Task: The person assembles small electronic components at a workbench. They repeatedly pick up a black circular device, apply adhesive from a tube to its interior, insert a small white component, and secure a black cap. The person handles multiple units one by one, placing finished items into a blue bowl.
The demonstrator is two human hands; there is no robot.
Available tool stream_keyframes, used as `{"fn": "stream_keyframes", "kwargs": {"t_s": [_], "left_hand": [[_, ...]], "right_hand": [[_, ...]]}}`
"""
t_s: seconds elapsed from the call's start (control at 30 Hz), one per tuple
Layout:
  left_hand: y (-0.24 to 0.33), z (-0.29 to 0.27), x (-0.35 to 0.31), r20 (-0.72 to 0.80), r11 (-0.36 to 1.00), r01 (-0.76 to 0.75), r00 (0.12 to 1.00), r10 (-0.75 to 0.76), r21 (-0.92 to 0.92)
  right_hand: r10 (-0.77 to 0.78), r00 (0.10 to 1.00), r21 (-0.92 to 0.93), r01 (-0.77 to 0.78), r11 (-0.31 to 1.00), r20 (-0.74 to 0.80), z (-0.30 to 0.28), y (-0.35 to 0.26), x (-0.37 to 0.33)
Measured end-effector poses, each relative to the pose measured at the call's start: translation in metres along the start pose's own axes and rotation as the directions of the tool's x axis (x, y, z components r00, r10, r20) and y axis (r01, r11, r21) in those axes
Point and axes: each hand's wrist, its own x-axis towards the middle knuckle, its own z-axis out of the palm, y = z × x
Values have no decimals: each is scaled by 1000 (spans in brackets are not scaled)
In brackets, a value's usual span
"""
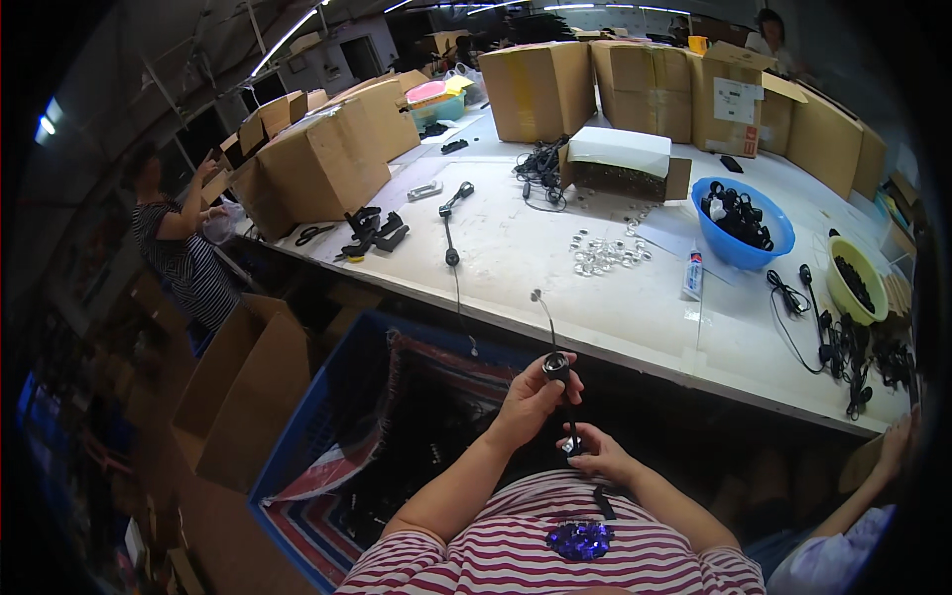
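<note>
In front of my chest I hold a black lamp part, with a round, shiny-faced head at its upper end. My left hand is closed around the stem just under that head. Lower down, my right hand grips the other end, where a second shiny round piece shows between the fingers. From the upper head a thin wire sticks up toward the table edge. A similar black part with two heads lies on the white table, its wire hanging over the edge.
Clear round lenses lie scattered mid-table beside a glue tube. A blue bowl and a yellow bowl hold black parts. Cardboard boxes line the back. A blue crate stands at my left; other people are nearby.
</note>
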Motion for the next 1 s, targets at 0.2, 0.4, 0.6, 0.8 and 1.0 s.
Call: {"fn": "stream_keyframes", "kwargs": {"t_s": [0.2, 0.4, 0.6, 0.8, 1.0], "left_hand": [[7, 4, 5, -5, 996, -91, 996, 91, -6], [11, 16, 9, -66, 986, -100, 992, 110, 133], [5, 17, 2, -82, 983, -157, 983, 165, 93], [15, 12, 4, -56, 983, -170, 983, 175, 74], [18, 15, 2, -49, 982, -126, 990, 134, 139]], "right_hand": [[57, 995, -204, -74, 976, -87, -8, 15, 11], [-121, 969, -494, -1, 870, -216, -30, 40, 23], [84, 967, -720, -236, 653, -241, -29, 36, 26], [-102, 992, -672, 25, 741, -75, -14, 25, 21], [-76, 997, -732, 54, 680, 3, -10, 27, 30]]}}
